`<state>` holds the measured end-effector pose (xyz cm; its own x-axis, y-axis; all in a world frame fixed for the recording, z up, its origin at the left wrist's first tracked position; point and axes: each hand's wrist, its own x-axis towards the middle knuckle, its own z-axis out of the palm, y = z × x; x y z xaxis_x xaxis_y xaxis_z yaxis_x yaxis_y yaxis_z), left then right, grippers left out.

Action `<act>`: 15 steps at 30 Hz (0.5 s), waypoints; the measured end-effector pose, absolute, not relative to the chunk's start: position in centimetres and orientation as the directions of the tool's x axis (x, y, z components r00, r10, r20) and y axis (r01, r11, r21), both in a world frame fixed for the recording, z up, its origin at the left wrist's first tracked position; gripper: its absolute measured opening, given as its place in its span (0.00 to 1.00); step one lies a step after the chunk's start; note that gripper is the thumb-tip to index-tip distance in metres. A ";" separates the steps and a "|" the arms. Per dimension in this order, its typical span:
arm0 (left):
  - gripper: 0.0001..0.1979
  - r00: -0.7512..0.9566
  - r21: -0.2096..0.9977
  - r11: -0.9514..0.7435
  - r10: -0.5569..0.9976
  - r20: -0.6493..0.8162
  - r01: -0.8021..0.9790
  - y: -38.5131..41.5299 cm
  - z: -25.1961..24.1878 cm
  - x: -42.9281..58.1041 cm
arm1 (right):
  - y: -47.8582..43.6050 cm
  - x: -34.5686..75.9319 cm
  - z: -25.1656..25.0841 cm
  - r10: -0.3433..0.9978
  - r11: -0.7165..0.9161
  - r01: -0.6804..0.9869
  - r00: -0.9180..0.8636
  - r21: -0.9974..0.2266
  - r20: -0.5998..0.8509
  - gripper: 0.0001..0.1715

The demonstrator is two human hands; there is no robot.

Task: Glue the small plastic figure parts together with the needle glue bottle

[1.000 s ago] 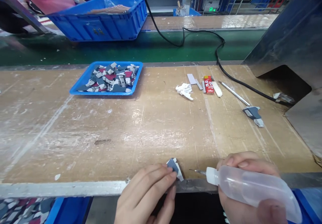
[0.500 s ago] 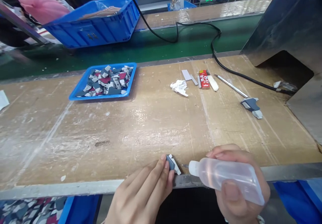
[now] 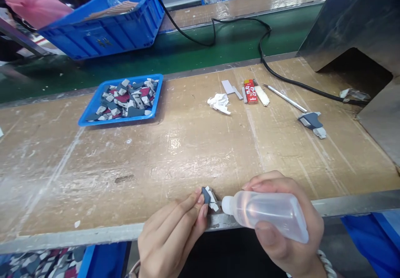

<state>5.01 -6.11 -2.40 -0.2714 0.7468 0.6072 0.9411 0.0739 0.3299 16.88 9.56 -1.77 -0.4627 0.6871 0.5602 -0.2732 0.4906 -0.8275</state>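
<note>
Near the front edge of the worktable (image 3: 150, 153), my left hand (image 3: 173, 232) pinches a small blue-grey and white piece (image 3: 210, 199). Its white side faces right, and my fingers cover its left part. My right hand (image 3: 287, 224) is wrapped around a translucent squeeze bottle (image 3: 268, 213) with a white cap, tilted on its side. The bottle's thin tip points left and reaches the white side of the piece; whether it touches I cannot tell. Further right lies a similar, larger blue-grey and white piece (image 3: 311, 123).
A blue tray (image 3: 81, 120) of small grey, white and maroon pieces stands at the back left. Crumpled tissue (image 3: 219, 103), a red packet (image 3: 250, 91) and a metal pen-like tool (image 3: 286, 98) lie behind. A black cable (image 3: 290, 80) runs towards a metal housing (image 3: 340, 24).
The bottle in my right hand has moved left, bringing its tip up to the piece. My left hand has turned the piece slightly. The whole view has shifted a little.
</note>
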 end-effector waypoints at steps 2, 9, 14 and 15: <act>0.06 -0.301 0.379 0.064 0.735 0.608 0.923 -6.0 -2.5 4.9 | 9.6 16.9 -1.8 0.669 0.473 -0.288 -0.497 -0.833 0.552 0.15; 0.09 -0.395 0.493 0.078 0.713 0.580 0.866 -5.9 -2.6 4.8 | 9.4 17.1 -1.9 0.636 0.453 -0.312 -0.543 -0.835 0.548 0.16; 0.09 -0.409 0.509 0.085 0.713 0.569 0.857 -5.9 -2.7 4.8 | 9.4 17.2 -1.8 0.608 0.522 -0.301 -0.525 -0.798 0.595 0.17; 0.09 -0.413 0.514 0.087 0.715 0.564 0.853 -5.8 -2.7 4.9 | 9.4 17.2 -1.8 0.603 0.539 -0.292 -0.521 -0.790 0.604 0.18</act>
<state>4.85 -5.84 -2.65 -0.4131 0.7146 0.5645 0.8531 0.0868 0.5144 17.17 9.36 -1.79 -0.5212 0.6028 0.6041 -0.2923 0.5390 -0.7900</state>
